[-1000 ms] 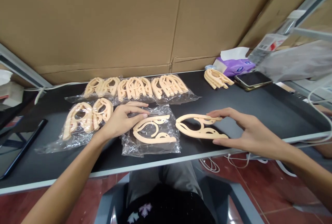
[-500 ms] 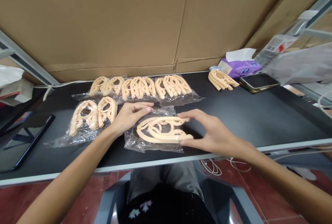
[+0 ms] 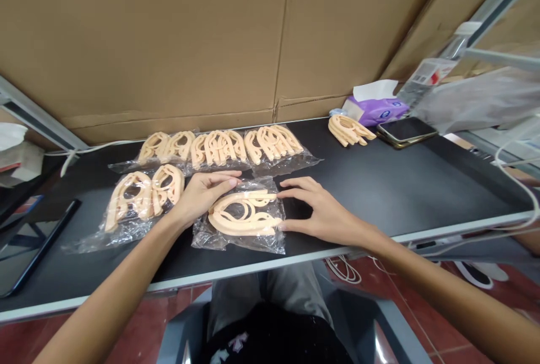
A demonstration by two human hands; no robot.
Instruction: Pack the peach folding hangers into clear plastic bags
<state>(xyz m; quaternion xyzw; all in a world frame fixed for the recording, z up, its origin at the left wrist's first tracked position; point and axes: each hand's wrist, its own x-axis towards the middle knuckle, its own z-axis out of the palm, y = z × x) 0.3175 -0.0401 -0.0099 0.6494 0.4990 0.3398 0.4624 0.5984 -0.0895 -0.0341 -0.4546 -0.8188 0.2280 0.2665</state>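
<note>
A beige plastic folding hanger (image 3: 236, 229), folded up, lies on its side in a clear plastic bag (image 3: 211, 240) near the table's front edge. My right hand (image 3: 316, 206) has its thumb and fingertips at the hanger's two right ends, at the bag's right side. At the bag's upper left, my left hand (image 3: 206, 192) has thumb and fingers drawn together on the film. To the left lies a bag with more folded hangers (image 3: 130, 198). Behind it is a row of several bagged hangers (image 3: 217, 147).
Loose folded hangers (image 3: 350, 129) lie at the back right, beside a purple tissue pack (image 3: 379, 109) and a phone (image 3: 407, 130). A dark tablet-like device (image 3: 36, 246) rests at the left. Cardboard (image 3: 169, 43) stands behind the black table (image 3: 400, 189).
My right hand has pushed the hanger leftward, deeper into the bag. My left hand stays at the bag's edge. The whole view has shifted slightly.
</note>
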